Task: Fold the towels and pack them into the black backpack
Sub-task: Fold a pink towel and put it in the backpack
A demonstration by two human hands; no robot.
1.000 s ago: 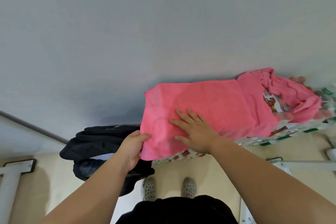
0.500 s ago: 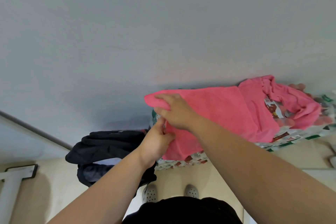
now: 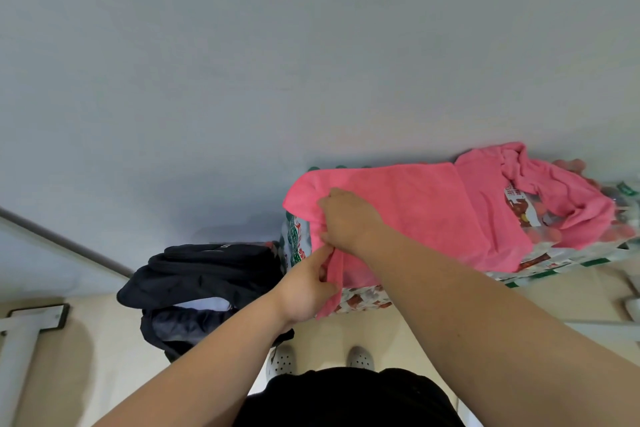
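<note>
Grey wall (image 3: 311, 62): behind the table, filling the upper part of the view.

Table (image 3: 362, 302), under a printed red-and-green cover: set against the wall; reference for all positions below.

Pink towel (image 3: 415, 211): laid flat across the table's left and middle part. Left end raised off the cover, near-left edge hanging over the table's front.

Black backpack (image 3: 207, 270): slumped just beside the table's left end, lower than the tabletop. Pale inner fabric visible on its near side.

Crumpled pink towel (image 3: 568, 194): bunched on the table's right part, touching the right end of the pink towel.

Right hand (image 3: 349, 215): above the table's left end, back of the hand up. Fingers curled round the raised left edge of the pink towel, gripping it.

Left hand (image 3: 308, 288): at the table's front-left corner, just below the right hand. Thumb and curled fingers pinching the hanging edge of the pink towel, index finger extended up along the cloth.

White perforated shoes (image 3: 282, 362): on the beige floor (image 3: 104, 357) in front of the table.
</note>
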